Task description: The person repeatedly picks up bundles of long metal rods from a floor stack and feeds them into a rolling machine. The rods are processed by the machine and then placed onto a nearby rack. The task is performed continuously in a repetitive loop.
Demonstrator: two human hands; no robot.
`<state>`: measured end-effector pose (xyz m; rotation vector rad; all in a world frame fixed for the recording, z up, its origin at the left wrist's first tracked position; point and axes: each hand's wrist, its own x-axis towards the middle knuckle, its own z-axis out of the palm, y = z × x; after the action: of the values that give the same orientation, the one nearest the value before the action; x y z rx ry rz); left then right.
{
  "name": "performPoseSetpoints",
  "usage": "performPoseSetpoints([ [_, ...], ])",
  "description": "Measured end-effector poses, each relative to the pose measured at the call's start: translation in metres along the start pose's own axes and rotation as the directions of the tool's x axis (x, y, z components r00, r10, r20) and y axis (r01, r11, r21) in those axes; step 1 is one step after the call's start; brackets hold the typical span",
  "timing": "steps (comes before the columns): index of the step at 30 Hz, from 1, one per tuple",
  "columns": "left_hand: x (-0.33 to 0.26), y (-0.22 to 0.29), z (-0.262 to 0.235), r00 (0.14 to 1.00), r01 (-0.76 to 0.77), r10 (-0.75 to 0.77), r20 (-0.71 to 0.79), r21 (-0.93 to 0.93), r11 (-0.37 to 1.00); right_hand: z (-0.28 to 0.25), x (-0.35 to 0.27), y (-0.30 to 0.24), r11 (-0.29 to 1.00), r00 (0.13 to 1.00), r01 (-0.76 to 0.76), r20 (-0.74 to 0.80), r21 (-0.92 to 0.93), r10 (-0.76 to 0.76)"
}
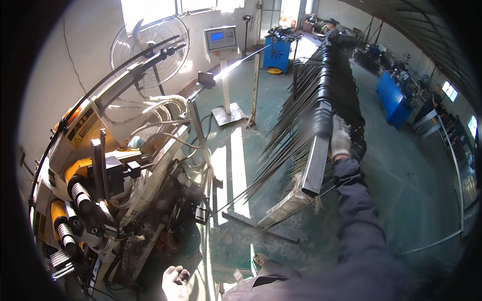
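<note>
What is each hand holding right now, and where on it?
The right hand grips a dark rectangular metal tube near its upper end. The left hand holds nothing visible.

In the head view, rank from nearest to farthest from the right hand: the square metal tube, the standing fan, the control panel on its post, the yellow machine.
1. Square metal tube: in the right hand.
2. Control panel: upper middle, on its post.
3. Standing fan: upper left, by the wall.
4. Yellow machine: far left.

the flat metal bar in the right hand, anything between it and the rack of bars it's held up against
Nothing visible. The gloved right hand holds the flat metal bar directly against the rack of bars, with no object between them. The left hand is low, by the yellow machine.
</note>
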<state>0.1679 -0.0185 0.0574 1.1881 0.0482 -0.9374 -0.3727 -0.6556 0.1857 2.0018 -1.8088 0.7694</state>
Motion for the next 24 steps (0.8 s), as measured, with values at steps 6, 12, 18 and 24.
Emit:
performPoseSetpoints([
  [6,-0.021,-0.05,0.106,0.989,0.135,-0.136,0.054,0.02,0.991,0.071,0.138,0.065,0.885,0.991,0.016,0.125,-0.466,0.048],
  [12,-0.09,-0.086,0.073,0.958,0.237,-0.238,-0.162,-0.026,0.971,0.096,0.118,0.037,0.983,0.992,-0.086,-0.106,-0.164,0.069],
  [18,-0.152,-0.141,-0.054,0.865,-0.044,-0.093,-0.494,-0.259,0.965,0.111,-0.311,-0.175,0.81,0.838,0.238,0.308,0.535,-0.45],
  [24,-0.249,-0.205,-0.139,0.712,-0.227,-0.073,-0.698,-0.328,0.917,0.045,-0.56,-0.265,0.754,0.096,0.256,0.76,0.605,-0.642],
])
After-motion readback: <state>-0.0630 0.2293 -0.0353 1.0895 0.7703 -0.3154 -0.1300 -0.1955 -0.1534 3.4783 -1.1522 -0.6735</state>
